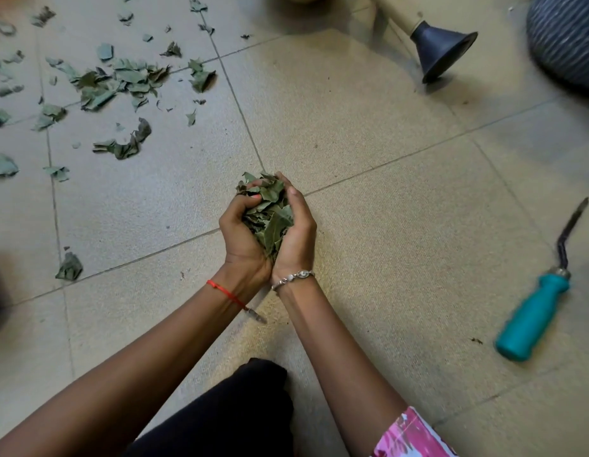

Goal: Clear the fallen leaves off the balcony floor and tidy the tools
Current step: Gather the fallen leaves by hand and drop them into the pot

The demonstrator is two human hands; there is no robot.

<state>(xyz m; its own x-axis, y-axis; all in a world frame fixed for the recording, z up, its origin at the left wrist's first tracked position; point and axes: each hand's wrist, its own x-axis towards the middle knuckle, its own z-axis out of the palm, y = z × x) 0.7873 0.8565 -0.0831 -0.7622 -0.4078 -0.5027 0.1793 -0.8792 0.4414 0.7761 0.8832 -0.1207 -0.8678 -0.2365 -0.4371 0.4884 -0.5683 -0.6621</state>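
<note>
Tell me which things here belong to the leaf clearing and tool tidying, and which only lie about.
For the job: held bunch of dry green leaves; scattered dry green leaves on the beige floor tiles; metal hand tool with a teal plastic grip.
Only lying about: black rubber cone foot on a beige leg; blue striped round thing.

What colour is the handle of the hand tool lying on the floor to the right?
Teal; the handle shows clearly in the head view, with a dark metal shaft above it.

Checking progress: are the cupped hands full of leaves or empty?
Full: green leaves fill the left hand and right hand, cupped together, heaped up to the fingertips.
</note>
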